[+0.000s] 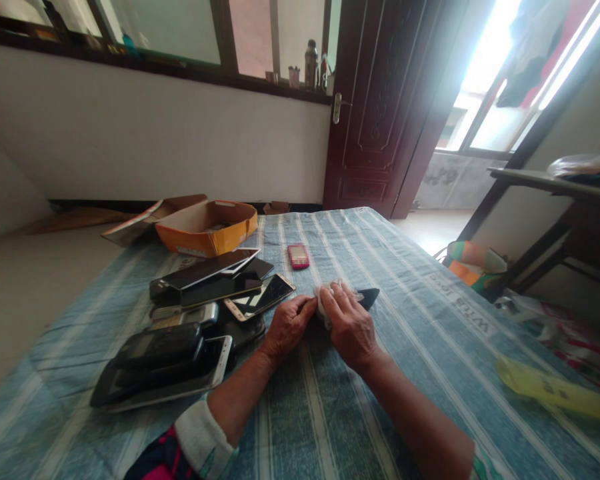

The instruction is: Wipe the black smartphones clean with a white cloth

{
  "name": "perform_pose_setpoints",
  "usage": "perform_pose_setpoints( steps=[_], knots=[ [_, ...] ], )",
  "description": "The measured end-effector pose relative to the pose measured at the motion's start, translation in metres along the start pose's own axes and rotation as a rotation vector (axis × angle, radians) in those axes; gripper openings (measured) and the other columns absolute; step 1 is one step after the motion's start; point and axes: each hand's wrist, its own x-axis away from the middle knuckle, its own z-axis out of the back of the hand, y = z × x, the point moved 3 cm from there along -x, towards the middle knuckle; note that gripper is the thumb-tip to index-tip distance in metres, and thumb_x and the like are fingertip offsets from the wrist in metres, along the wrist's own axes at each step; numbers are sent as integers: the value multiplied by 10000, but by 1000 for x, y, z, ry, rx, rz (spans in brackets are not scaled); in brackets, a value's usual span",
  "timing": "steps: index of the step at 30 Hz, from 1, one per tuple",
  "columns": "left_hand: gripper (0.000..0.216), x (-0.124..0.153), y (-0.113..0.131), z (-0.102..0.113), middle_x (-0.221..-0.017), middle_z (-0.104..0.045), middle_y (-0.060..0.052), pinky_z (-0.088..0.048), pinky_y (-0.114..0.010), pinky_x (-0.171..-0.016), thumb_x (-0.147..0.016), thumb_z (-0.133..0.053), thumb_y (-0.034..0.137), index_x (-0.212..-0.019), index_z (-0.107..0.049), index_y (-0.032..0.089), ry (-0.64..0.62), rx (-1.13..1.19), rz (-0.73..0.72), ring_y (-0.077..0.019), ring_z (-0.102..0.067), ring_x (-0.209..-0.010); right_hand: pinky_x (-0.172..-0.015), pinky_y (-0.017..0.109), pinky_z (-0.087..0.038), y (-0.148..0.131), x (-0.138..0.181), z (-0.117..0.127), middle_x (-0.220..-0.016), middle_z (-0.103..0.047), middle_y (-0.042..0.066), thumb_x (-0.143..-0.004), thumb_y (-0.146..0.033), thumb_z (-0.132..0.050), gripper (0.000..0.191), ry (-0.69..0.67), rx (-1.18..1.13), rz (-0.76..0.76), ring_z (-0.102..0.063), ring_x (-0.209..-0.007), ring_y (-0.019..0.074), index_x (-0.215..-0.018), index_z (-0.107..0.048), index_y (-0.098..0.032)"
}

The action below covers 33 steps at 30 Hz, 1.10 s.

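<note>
My right hand (351, 328) is closed over a crumpled white tissue (324, 308), pressing it on a black phone (369, 298). Only the far right end of that phone shows; my fingers and the tissue hide most of it. My left hand (290, 325) is closed, thumb and fingers pinching the phone's other end beside the tissue. A small pink-red phone (299, 256) lies on the cloth just beyond my hands. Left of my hands, a phone with a gold edge (260, 297) leans at the side of a loose pile.
The pile holds several phones and a bulky black device (160, 345) on top of a white-edged phone (215, 367). An open orange box (207, 230) stands behind it. All rest on a blue striped cloth (420, 373). A yellow plastic bag (550, 390) lies right.
</note>
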Motion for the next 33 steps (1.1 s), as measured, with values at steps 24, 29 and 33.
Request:
perform_pose_setpoints(
  steps=[24,29,33],
  knots=[
    [361,1,3,0,-656,-587,0,-421,-261,-634,-874,-482,458,-719,-633,169,19,-34,-5,-164,-537,-660,-620,224,-440,11,28,8,-781,-630,25,-698,9,-465,305,-236,-369,-318,-584,-716,144,-761,-685,-192],
    [352,0,2,0,-655,-589,3,-424,-261,-640,-869,-490,456,-715,-631,172,32,-36,-10,-162,-537,-657,-700,290,-439,-13,34,16,-831,-603,52,-766,-68,-582,133,-434,-75,-59,-542,-821,202,-760,-638,-188],
    [351,1,3,-1,-646,-583,6,-422,-260,-640,-865,-495,460,-704,-626,176,33,-33,-8,-163,-533,-656,-822,370,-454,-28,33,31,-979,-607,87,-749,-300,-709,225,-528,-102,-66,-531,-941,259,-922,-640,-174]
  ],
)
